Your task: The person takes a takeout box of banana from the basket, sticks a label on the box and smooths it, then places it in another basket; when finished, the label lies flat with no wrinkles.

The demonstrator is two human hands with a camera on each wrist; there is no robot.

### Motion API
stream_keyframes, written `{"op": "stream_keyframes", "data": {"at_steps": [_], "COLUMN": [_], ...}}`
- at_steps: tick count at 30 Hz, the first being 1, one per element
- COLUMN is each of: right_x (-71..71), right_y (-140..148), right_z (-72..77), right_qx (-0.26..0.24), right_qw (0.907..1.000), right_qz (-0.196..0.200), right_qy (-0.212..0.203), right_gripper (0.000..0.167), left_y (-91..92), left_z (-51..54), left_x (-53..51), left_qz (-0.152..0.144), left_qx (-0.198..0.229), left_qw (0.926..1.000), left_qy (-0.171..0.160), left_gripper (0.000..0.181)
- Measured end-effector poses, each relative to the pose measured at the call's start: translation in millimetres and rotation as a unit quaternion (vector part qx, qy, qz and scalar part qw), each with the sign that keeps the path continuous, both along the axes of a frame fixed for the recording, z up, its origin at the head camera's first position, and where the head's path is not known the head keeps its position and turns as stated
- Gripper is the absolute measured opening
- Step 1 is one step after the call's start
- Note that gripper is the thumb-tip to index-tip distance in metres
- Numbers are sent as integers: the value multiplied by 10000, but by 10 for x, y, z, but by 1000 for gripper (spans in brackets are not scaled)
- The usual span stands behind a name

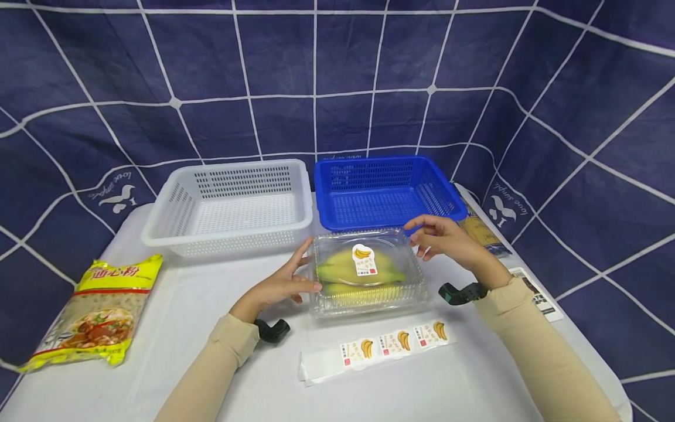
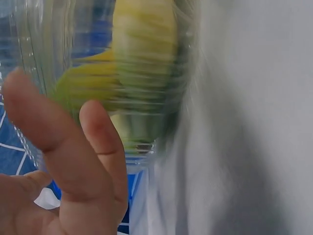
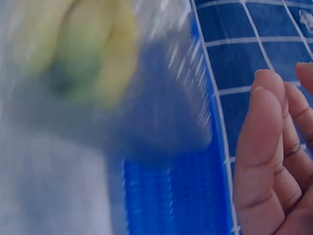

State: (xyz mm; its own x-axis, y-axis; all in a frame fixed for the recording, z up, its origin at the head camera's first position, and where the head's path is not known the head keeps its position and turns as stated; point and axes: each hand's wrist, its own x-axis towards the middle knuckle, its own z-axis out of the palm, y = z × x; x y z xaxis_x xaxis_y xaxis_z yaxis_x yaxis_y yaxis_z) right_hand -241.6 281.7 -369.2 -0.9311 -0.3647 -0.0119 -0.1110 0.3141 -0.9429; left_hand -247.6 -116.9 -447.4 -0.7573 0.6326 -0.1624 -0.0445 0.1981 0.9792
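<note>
A clear plastic clamshell box (image 1: pixel 369 296) with bananas (image 1: pixel 337 266) inside lies on the table, its lid down. A heart-topped banana sticker (image 1: pixel 364 260) is on the lid. My left hand (image 1: pixel 276 284) is at the box's left side, fingers spread and mostly straight; the left wrist view shows its fingers (image 2: pixel 100 134) right beside the ribbed wall. At the far right corner is my right hand (image 1: pixel 448 243), fingers loosely bent around nothing. In the right wrist view its fingers (image 3: pixel 259 142) appear apart from the blurred box. In front lies a strip of banana stickers (image 1: pixel 377 351).
Behind the box stand a white basket (image 1: pixel 237 237) and a blue basket (image 1: pixel 390 220). A yellow food bag (image 1: pixel 100 310) lies at the left. At the right edge are another package (image 1: pixel 482 231) and a printed white card (image 1: pixel 538 296). Dark blue gridded cloth (image 1: pixel 337 70) hangs behind.
</note>
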Motion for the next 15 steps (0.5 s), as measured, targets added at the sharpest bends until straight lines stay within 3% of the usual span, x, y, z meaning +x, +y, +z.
{"op": "stream_keyframes", "data": {"at_steps": [4,10,15], "right_x": [-61,-158,-249], "right_y": [139,288,402], "right_z": [-129,-304,-401], "right_qx": [-463,-928,-1196], "right_qw": [9987,9942,9911], "right_qz": [-226,-544,-576], "right_qy": [40,33,-136], "right_gripper": [25,33,37], "left_y": [26,67,98], "left_z": [5,27,53], "left_x": [11,60,100], "left_qz": [74,274,526], "left_qx": [21,50,54], "left_qw": [9999,9995,9985], "left_qy": [-76,-144,-116], "left_gripper": [119,116,115]}}
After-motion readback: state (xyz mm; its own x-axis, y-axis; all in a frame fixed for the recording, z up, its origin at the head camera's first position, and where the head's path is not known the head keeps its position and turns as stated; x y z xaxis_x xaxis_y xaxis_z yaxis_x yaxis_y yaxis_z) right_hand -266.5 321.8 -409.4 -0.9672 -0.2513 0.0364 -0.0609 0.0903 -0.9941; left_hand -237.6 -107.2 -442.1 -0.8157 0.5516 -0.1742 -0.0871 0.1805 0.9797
